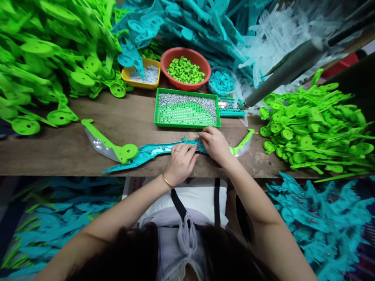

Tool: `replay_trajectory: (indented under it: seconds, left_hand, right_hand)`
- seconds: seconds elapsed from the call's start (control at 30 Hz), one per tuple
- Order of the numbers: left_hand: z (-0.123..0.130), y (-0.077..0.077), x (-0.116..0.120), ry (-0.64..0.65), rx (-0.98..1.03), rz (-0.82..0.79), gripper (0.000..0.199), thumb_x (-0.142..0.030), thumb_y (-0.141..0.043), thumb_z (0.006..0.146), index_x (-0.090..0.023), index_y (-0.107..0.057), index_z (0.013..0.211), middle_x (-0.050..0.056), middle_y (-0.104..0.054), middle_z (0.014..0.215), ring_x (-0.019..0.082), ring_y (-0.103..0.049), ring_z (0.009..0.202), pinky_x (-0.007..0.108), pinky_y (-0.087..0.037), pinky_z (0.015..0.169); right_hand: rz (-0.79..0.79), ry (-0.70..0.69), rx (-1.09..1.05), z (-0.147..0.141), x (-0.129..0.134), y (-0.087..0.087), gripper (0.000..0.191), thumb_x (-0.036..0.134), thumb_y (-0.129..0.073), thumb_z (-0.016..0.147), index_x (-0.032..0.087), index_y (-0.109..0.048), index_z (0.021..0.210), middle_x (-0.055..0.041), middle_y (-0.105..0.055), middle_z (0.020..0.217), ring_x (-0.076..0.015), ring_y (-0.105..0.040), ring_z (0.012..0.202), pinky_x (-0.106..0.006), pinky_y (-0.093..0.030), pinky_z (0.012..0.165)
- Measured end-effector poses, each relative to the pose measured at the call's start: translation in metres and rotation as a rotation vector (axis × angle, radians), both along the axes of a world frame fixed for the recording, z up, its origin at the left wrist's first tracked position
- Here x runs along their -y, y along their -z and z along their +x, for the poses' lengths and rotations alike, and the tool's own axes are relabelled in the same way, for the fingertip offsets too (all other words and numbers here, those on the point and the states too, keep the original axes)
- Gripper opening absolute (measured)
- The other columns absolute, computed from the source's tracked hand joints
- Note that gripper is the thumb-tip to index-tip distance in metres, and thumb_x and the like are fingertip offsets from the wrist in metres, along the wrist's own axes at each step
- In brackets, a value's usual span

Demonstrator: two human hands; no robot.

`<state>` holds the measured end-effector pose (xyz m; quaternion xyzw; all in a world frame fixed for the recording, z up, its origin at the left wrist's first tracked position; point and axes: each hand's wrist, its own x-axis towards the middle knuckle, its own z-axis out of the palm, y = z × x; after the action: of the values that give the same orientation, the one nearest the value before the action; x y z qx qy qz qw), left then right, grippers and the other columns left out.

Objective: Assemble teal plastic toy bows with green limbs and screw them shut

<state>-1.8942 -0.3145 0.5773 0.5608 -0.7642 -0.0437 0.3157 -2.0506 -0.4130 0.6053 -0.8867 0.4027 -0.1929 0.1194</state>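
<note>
Bracing the blue shell (155, 150) against the bench (58, 156) steadies the wire (200, 148); left hand (181, 162) and right hand (216, 145) curl nearly closed, hold unclear.

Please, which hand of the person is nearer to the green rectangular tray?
The right. The right hand is just on the person's side of the green tray, by its right corner; the left hand is farther back, toward the body.
</note>
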Motion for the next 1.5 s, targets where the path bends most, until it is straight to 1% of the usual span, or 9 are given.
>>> replay_trajectory:
  seconds: [0.13, 0.3, 0.53, 0.67, 0.77, 0.97, 1.13, 1.37, 1.5]
  left_hand:
    - [0.004, 0.0, -0.006, 0.028, 0.034, 0.002, 0.032, -0.028, -0.047, 0.097, -0.016, -0.066, 0.12, 0.012, -0.07, 0.104, 0.026, -0.058, 0.101, 0.042, -0.04, 0.091]
    - [0.003, 0.001, -0.002, 0.017, 0.035, 0.03, 0.03, -0.018, -0.043, 0.096, -0.016, -0.069, 0.112, 0.011, -0.071, 0.101, 0.025, -0.058, 0.099, 0.042, -0.04, 0.09]
    - [0.001, -0.004, 0.004, 0.029, 0.074, 0.098, 0.029, -0.019, -0.043, 0.096, -0.017, -0.069, 0.109, 0.011, -0.07, 0.099, 0.026, -0.057, 0.098, 0.041, -0.042, 0.087]
    - [0.001, -0.004, 0.008, 0.03, 0.104, 0.109, 0.027, -0.018, -0.044, 0.096, -0.014, -0.069, 0.105, 0.01, -0.069, 0.098, 0.026, -0.055, 0.095, 0.038, -0.042, 0.085]
    - [-0.001, -0.005, 0.011, 0.006, 0.15, 0.141, 0.025, -0.017, -0.045, 0.095, -0.015, -0.069, 0.101, 0.009, -0.068, 0.097, 0.026, -0.055, 0.094, 0.039, -0.042, 0.084]
    - [-0.005, -0.009, 0.014, -0.034, 0.247, 0.177, 0.022, -0.017, -0.047, 0.094, -0.015, -0.069, 0.094, 0.01, -0.067, 0.091, 0.028, -0.055, 0.09, 0.04, -0.042, 0.08]
    - [-0.005, -0.007, 0.017, -0.063, 0.211, 0.15, 0.023, -0.021, -0.047, 0.095, -0.015, -0.068, 0.088, 0.01, -0.068, 0.086, 0.028, -0.057, 0.086, 0.04, -0.043, 0.078]
    - [0.008, -0.008, 0.013, -0.033, -0.145, 0.089, 0.007, -0.02, -0.058, 0.091, -0.017, -0.064, 0.093, 0.005, -0.07, 0.091, 0.019, -0.063, 0.087, 0.032, -0.05, 0.08]
    - [0.019, -0.011, 0.004, -0.015, -0.158, 0.021, 0.013, -0.019, -0.058, 0.091, -0.015, -0.065, 0.101, 0.008, -0.07, 0.1, 0.019, -0.063, 0.096, 0.033, -0.05, 0.088]
  right_hand:
    - [0.05, 0.084, 0.097, 0.002, -0.003, 0.01, 0.025, 0.018, -0.052, 0.091, 0.019, -0.075, 0.102, -0.0103, -0.071, 0.099, -0.0222, -0.064, 0.092, -0.035, -0.051, 0.085]
    - [0.28, 0.088, 0.325, 0.01, -0.007, 0.018, 0.02, 0.02, -0.059, 0.088, 0.024, -0.076, 0.098, -0.0036, -0.075, 0.1, -0.0192, -0.069, 0.093, -0.034, -0.053, 0.087]
    - [0.144, -0.033, 0.145, 0.006, -0.004, 0.022, 0.017, 0.016, -0.065, 0.085, 0.021, -0.076, 0.096, -0.0073, -0.074, 0.103, -0.0226, -0.063, 0.098, -0.04, -0.047, 0.088]
    - [0.094, -0.07, 0.034, 0.004, -0.005, 0.017, 0.021, 0.016, -0.059, 0.089, 0.021, -0.074, 0.102, -0.0072, -0.073, 0.106, -0.0242, -0.061, 0.101, -0.044, -0.042, 0.093]
    - [0.187, -0.133, -0.008, 0.0, -0.002, 0.009, 0.027, 0.016, -0.053, 0.09, 0.022, -0.072, 0.109, -0.007, -0.071, 0.117, -0.026, -0.059, 0.11, -0.048, -0.04, 0.099]
    - [0.419, -0.242, 0.285, -0.013, 0.006, -0.002, 0.029, 0.03, -0.051, 0.095, 0.024, -0.069, 0.118, -0.0072, -0.064, 0.129, -0.0203, -0.057, 0.122, -0.041, -0.044, 0.106]
    - [0.322, -0.237, 0.263, -0.014, 0.006, 0.008, 0.017, 0.032, -0.061, 0.091, 0.024, -0.075, 0.095, -0.0058, -0.07, 0.116, -0.0208, -0.063, 0.109, -0.04, -0.047, 0.098]
    - [0.174, -0.203, 0.025, -0.012, 0.002, 0.012, 0.014, 0.027, -0.06, 0.092, 0.023, -0.073, 0.094, -0.0051, -0.07, 0.112, -0.023, -0.062, 0.103, -0.041, -0.042, 0.092]
    - [0.145, -0.233, -0.034, -0.009, 0.001, 0.011, 0.016, 0.027, -0.057, 0.093, 0.022, -0.072, 0.095, -0.0063, -0.069, 0.112, -0.0232, -0.06, 0.101, -0.038, -0.043, 0.088]
